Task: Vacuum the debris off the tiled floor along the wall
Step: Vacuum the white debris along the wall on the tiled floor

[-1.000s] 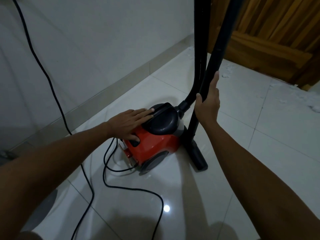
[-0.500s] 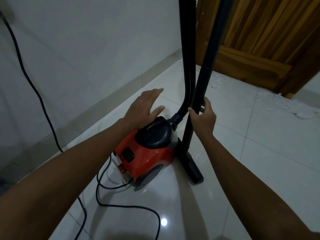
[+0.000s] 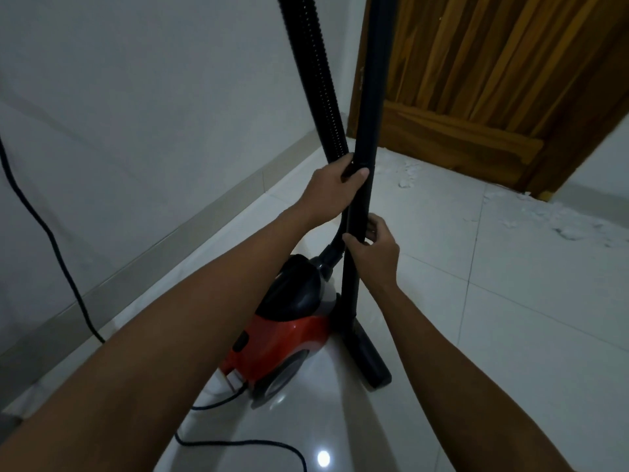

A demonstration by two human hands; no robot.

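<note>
Head view: left hand [image 3: 332, 185] wrapped around the ribbed black hose [image 3: 315, 76], thumb pressed across onto the rigid wand [image 3: 369, 97], squeezing the two together. Right hand [image 3: 372, 248] lower down, fingers curled round the wand from the right, thumb hooked on its left side. Wand standing nearly upright, floor nozzle [image 3: 371, 359] planted on the glossy tiled floor [image 3: 493, 318]. Red and black vacuum body [image 3: 289, 332] parked just left of the nozzle, partly behind the left forearm; no brand or lettering readable on it. Black power cord [image 3: 61, 253] trailing down the white wall [image 3: 136, 97], another loop on the tiles below. White debris [image 3: 408, 172] scattered ahead by the wooden door [image 3: 493, 80], more off to the right, well apart from the nozzle.
</note>
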